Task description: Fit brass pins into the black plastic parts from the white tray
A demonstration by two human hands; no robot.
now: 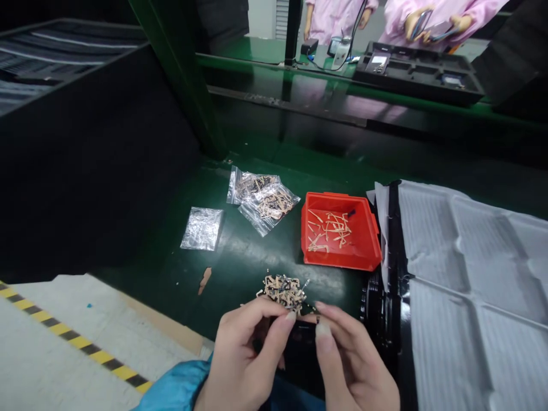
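Note:
My left hand [252, 348] and my right hand [351, 354] are both closed, low in the middle of the view. Between them they grip a dark, glossy flat piece [302, 342] by its upper corners; its exact kind is hard to make out. Both thumbs press at its top edge, and the fingers behind it are partly hidden. Just beyond the fingertips lies a loose pile of small beige and black strips [285, 290]. Past that pile, to the right, a red plastic bin [362, 251] contains several thin beige strips [338, 225].
Zip bags of small strips [274, 202] and a clear plastic packet [202, 228] lie on the green table [240, 251]. White-covered black trays [471, 268] stand at right. Behind a green post [180, 74], people in pink [338, 17] work near a black compartment tray [419, 85].

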